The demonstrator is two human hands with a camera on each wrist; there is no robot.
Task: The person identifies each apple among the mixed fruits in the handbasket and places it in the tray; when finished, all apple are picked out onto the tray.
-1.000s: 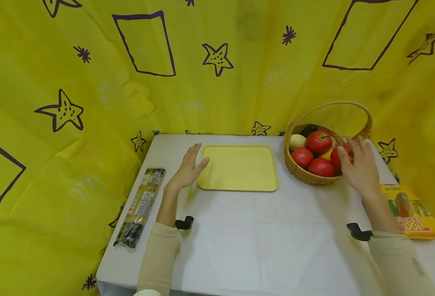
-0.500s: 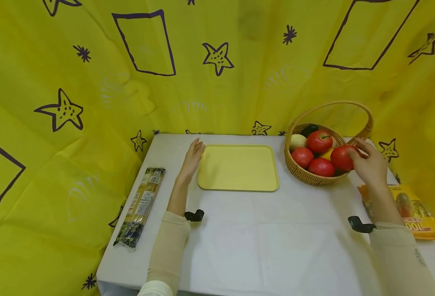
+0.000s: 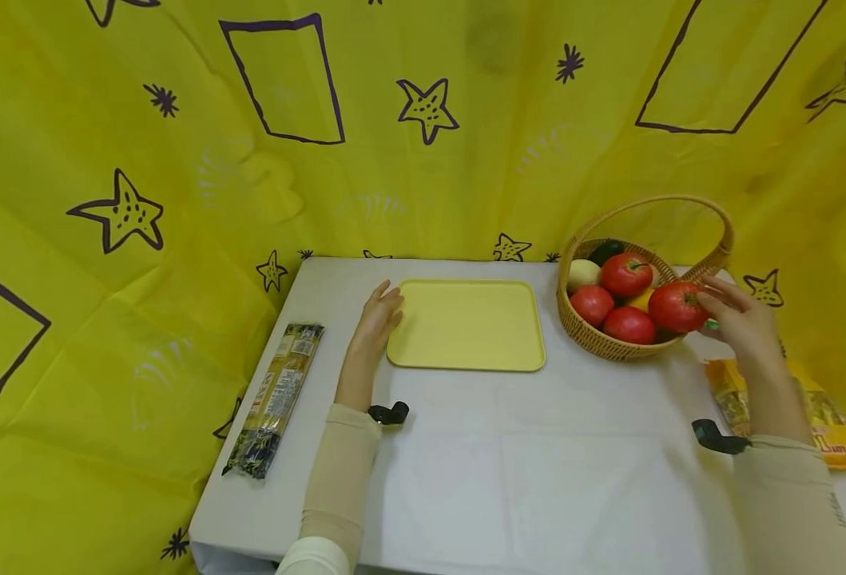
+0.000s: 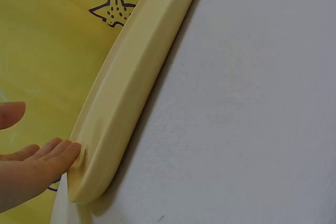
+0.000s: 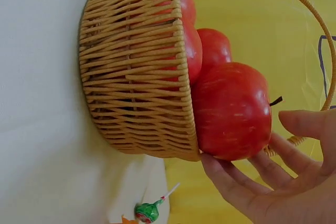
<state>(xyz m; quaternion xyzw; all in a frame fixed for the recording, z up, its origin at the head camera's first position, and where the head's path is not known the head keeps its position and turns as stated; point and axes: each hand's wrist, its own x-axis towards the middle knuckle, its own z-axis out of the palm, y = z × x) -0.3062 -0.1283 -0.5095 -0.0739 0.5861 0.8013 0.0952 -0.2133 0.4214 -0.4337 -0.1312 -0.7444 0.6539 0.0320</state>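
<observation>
At the right rim of a wicker basket [image 3: 602,339], my right hand [image 3: 746,323] holds a large red apple [image 3: 674,307]. In the right wrist view the apple's dark stem points toward the hand. The fingers [image 5: 231,182] curl along its side, and the thumb lies close to the stem. The apple still leans over the rim, against other red fruits. At the left end of a flat yellow tray [image 3: 466,326] is my left hand [image 3: 375,323], its fingers relaxed. In the left wrist view its fingertips [image 4: 73,150] touch the tray's rim [image 4: 121,87].
Besides red fruits, the basket bears a pale round fruit [image 3: 582,275] and a dark green one [image 3: 606,251]. Its tall handle [image 3: 653,200] arches overhead. A green-wrapped lollipop [image 5: 147,212] lies beside it. A yellow bag [image 3: 836,439] sits at right, a long clear-and-black packet [image 3: 275,399] at left.
My right hand came down onto the apple at the basket's rim, and the apple has turned its stem toward the hand. My left hand shifted right, to the tray's edge.
</observation>
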